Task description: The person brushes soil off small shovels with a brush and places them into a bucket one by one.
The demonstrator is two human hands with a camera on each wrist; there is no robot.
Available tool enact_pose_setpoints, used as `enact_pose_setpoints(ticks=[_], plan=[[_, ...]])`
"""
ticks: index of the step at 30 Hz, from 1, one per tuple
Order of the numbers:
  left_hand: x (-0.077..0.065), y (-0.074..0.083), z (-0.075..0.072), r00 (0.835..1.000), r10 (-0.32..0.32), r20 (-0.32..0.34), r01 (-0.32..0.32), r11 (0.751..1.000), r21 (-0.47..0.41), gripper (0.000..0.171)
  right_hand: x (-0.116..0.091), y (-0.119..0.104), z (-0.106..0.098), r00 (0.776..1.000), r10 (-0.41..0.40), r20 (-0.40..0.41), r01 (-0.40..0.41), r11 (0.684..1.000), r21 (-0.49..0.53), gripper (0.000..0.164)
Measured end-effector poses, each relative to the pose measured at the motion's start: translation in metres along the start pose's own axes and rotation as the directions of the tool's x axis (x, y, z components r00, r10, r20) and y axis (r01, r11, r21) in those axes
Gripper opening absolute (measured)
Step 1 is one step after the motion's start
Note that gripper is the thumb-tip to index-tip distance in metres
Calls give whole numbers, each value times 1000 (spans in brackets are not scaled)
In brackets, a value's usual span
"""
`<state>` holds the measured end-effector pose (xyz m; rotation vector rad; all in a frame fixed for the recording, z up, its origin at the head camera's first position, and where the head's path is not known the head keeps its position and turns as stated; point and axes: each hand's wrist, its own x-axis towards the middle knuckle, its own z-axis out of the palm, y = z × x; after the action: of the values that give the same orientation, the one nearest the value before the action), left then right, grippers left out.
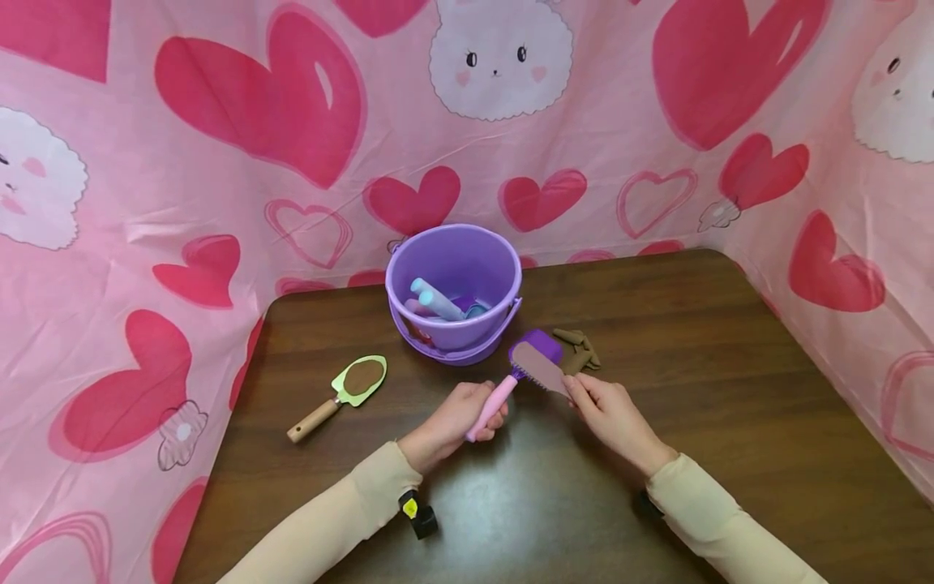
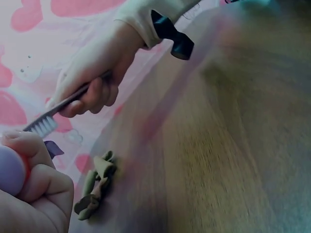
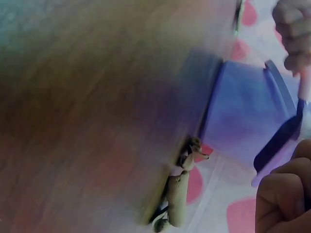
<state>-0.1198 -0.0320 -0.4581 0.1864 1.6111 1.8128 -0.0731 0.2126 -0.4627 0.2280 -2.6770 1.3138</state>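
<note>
My left hand (image 1: 467,412) grips the pink handle of a small toy shovel with a purple blade (image 1: 540,344), raised over the middle of the table. Opposite it, my right hand (image 1: 607,412) holds a brush (image 1: 541,369) with a flat mauve back. Its bristles overlap the shovel's neck and blade in the head view. Pale bristles (image 2: 44,126) show in the left wrist view, close to the fingers of my left hand (image 2: 39,189). From the right wrist, the shovel blade (image 3: 279,143) appears dark and tilted, with my right fingers (image 3: 284,194) curled below it.
Behind the hands stands a purple bucket (image 1: 454,337) holding light blue-handled tools (image 1: 440,304). Tan rolled pieces (image 1: 580,357) lie right of the shovel blade. At left lies a green trowel (image 1: 355,399) with a wooden handle and a brown middle. A pink heart-patterned cloth (image 1: 467,146) surrounds the table.
</note>
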Motion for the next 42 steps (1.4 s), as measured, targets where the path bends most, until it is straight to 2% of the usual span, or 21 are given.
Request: enact_pose_setpoints(ticks=[3,7,11,15,19,21,23,25,26,28,30,32,34,35,38,42], plan=[[-2,1,0,1000,-7,19,8,999,-47,42,-1,0,3,1000,1,-12,-1,1000,15,32],[-3,2,1,999,-2,41,6,996,-87,41,0,6,1,992,104,-77,-99,993,68,38],[-5,3,2,997,-3,79,10,996,-86,40,1,13,-5,972,199,-122,-188,977,96,44],[-7,3,1,995,-9,98,15,998,-65,40,2,17,-10,967,219,-128,-209,974,87,45],[-9,2,-1,995,0,104,0,1000,3,44,3,17,-19,963,222,-154,-212,974,78,46],[-11,4,-1,994,27,105,-34,997,65,47,3,18,-24,959,232,-165,-221,972,82,46],[-13,9,-1,990,83,112,-101,981,166,50,1,19,-29,957,236,-171,-226,971,78,47],[-18,17,-1,982,144,122,-175,937,302,46,-1,20,-32,954,242,-176,-232,970,75,47],[-20,21,-2,976,173,130,-209,903,375,44,-1,20,-33,953,245,-176,-236,969,68,48],[-26,33,-2,963,232,140,-271,804,529,37,-3,21,-34,953,247,-176,-240,969,60,48],[-34,46,-1,946,292,143,-311,683,661,29,-5,22,-35,953,252,-168,-245,967,63,49],[-41,60,-1,920,366,140,-341,572,746,25,-6,22,-36,953,258,-157,-251,966,66,49],[-47,75,-1,891,434,129,-349,478,806,23,-7,22,-37,954,261,-147,-254,965,65,49],[-49,82,-2,877,464,122,-349,443,826,22,-7,22,-37,954,262,-144,-255,965,64,49],[-54,103,-8,845,527,90,-315,355,880,20,-8,23,-37,956,262,-131,-257,965,54,49],[-54,132,-20,818,572,62,-229,226,947,18,-9,23,-37,958,262,-114,-258,965,53,49]])
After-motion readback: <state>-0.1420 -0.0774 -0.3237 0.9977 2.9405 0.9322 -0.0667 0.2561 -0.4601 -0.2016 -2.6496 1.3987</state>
